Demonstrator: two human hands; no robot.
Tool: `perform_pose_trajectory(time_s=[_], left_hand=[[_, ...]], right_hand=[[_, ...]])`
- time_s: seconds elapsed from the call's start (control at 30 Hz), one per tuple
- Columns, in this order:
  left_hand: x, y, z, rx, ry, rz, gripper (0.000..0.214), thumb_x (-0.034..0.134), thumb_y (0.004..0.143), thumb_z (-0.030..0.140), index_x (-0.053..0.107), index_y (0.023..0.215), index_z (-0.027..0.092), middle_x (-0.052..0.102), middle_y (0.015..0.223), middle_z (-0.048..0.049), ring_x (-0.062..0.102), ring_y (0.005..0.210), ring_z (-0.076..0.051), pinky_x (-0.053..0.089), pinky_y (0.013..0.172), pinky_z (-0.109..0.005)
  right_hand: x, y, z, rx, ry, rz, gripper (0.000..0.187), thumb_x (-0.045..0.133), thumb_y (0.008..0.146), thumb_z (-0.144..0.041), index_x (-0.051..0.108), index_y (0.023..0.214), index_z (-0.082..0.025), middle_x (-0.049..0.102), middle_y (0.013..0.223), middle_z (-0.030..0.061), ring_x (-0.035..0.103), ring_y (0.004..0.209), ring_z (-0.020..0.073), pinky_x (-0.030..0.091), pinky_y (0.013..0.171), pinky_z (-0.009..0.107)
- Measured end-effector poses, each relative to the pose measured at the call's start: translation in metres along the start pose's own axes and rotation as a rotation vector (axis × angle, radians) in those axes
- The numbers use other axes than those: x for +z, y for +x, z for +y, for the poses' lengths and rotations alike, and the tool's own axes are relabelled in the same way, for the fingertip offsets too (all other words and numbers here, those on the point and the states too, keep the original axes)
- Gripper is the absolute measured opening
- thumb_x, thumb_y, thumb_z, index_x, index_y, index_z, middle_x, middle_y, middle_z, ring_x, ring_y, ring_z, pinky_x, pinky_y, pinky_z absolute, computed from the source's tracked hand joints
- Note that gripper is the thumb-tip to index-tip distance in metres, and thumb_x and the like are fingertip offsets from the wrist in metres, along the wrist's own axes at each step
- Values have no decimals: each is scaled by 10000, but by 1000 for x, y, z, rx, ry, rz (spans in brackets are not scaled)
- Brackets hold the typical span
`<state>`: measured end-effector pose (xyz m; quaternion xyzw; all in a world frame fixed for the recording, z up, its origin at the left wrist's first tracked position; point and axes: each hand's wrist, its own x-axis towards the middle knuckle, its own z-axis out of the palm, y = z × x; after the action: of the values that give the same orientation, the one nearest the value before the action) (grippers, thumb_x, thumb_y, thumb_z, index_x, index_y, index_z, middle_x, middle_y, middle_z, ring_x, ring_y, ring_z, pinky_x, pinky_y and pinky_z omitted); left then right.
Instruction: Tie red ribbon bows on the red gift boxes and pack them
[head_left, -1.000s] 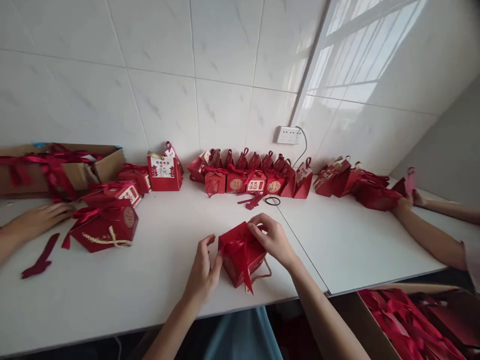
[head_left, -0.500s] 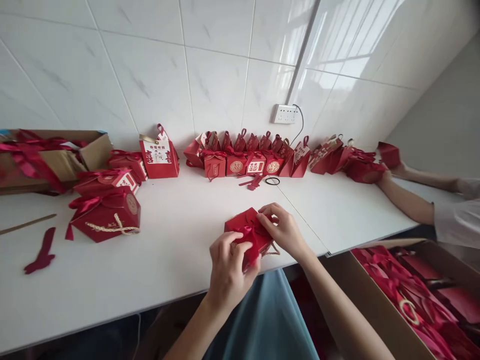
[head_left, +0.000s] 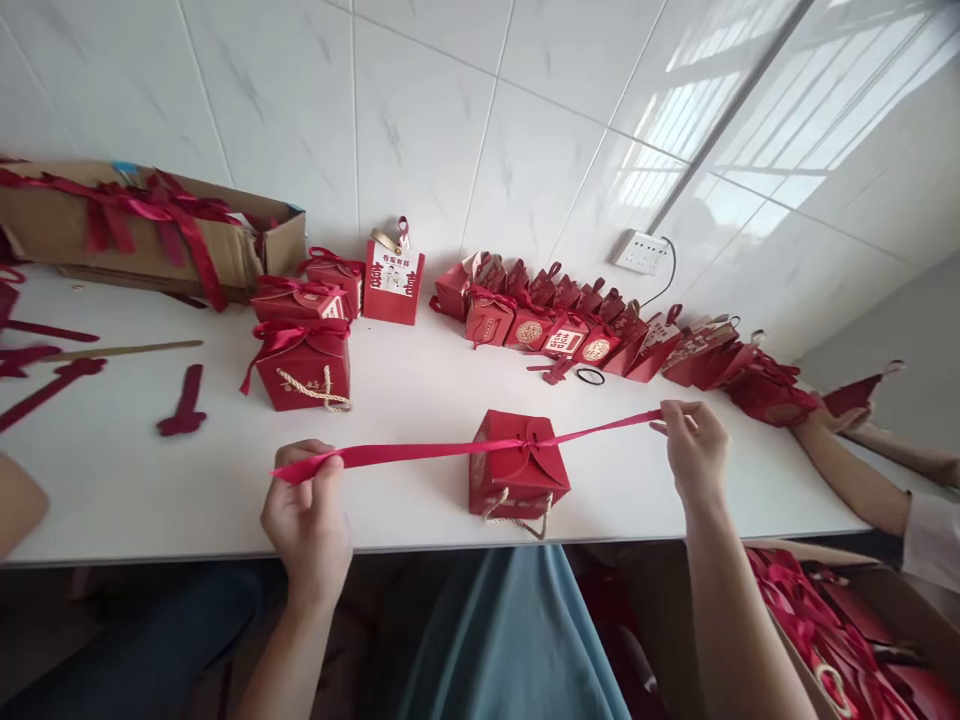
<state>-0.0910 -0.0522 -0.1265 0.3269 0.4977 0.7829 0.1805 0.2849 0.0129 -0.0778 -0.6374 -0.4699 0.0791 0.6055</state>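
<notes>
A red gift box (head_left: pixel 517 475) with a folded top and a twisted rope handle (head_left: pixel 517 515) stands near the table's front edge. A red satin ribbon (head_left: pixel 420 453) runs through the box top and is stretched out to both sides, crossed at the middle. Pinched in my left hand (head_left: pixel 309 515) is the ribbon's left end, with a short tail sticking out past the fingers. My right hand (head_left: pixel 696 450) grips the other end, to the right of the box and slightly higher. Neither hand touches the box itself.
A row of red boxes (head_left: pixel 562 340) lines the wall. More bow-tied boxes (head_left: pixel 304 365) and a cardboard carton (head_left: pixel 217 240) stand left. A black ring (head_left: pixel 590 376) lies behind the gift box. Another person's hands (head_left: pixel 817 430) work at right, above a carton of ribboned boxes (head_left: pixel 847 630).
My hands were close together on the box top; now they are far apart, pulling the ribbon out straight. The view has shifted, and part of a person's arm shows at the left edge.
</notes>
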Motion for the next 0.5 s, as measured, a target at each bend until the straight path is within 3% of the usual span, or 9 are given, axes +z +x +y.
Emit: perform_pose_trajectory(time_s=[0.23, 0.37, 0.47, 0.5], left_hand=[[-2, 21, 14, 87, 39, -98, 142, 546, 708, 183, 449, 605, 186, 539, 745, -6, 537, 772, -162, 464, 713, -320], [1, 36, 15, 42, 71, -94, 93, 593, 706, 199, 514, 668, 164, 531, 656, 19, 519, 634, -121, 477, 618, -291], [7, 48, 18, 11, 247, -205, 152, 617, 744, 276, 544, 765, 144, 549, 664, 16, 547, 639, -123, 496, 687, -325], [11, 49, 20, 52, 324, -217, 185, 626, 744, 294, 544, 810, 141, 571, 727, -2, 562, 693, -135, 493, 717, -328]], right_hand=[[-16, -22, 1, 68, 43, -79, 275, 625, 727, -439, 543, 664, -184, 544, 612, -18, 576, 600, 141, 518, 702, 350], [-44, -30, -25, 11, 210, -322, 262, 629, 750, -429, 563, 641, -200, 582, 667, 8, 581, 652, 146, 508, 678, 307], [-69, -50, -60, -213, 162, -548, 273, 620, 777, -434, 571, 609, -225, 618, 695, 42, 588, 670, 168, 482, 593, 286], [-74, -57, -71, -280, 139, -685, 302, 626, 763, -476, 580, 594, -230, 622, 682, 56, 594, 661, 183, 480, 564, 298]])
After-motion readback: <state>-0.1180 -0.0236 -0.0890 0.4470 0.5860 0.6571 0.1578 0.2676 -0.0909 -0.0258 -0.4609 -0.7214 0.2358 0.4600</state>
